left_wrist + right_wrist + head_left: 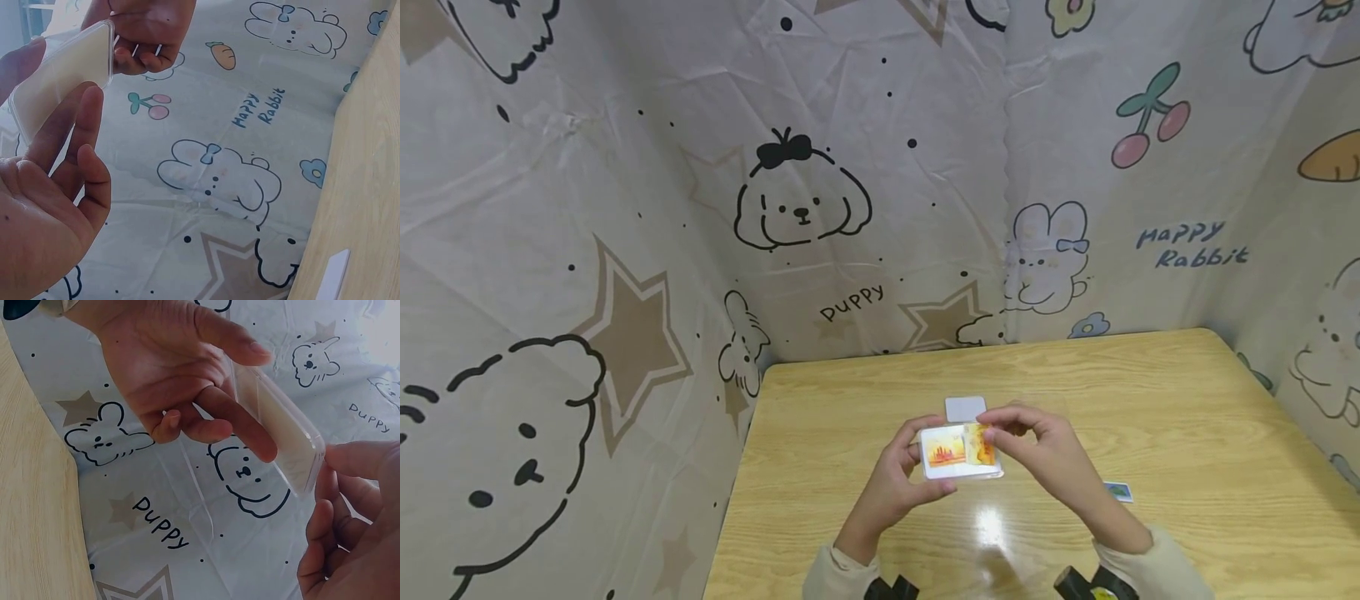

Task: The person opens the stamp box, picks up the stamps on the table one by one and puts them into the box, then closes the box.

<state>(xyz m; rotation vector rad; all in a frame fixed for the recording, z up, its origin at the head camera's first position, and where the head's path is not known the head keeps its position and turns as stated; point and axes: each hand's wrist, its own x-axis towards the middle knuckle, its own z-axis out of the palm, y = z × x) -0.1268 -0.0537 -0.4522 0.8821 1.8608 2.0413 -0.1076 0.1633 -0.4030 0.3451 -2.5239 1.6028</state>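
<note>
Tabletop [820, 417]: wood-grain
Left grip [901, 477]: holds clear case [951, 472] by left edge, likely steadying it
Right grip [1043, 446]: pinches orange picture [977, 448], case's far-right corner

Holds a clear case [65, 70] tilted in the left hand [50, 209], with the right hand [150, 28] at its upper end, before a cloth [206, 119] printed with rabbits [240, 175], cherries [159, 112] and a carrot [224, 56], with a flat white piece [333, 275] on the wooden table [365, 181] at right.
</note>
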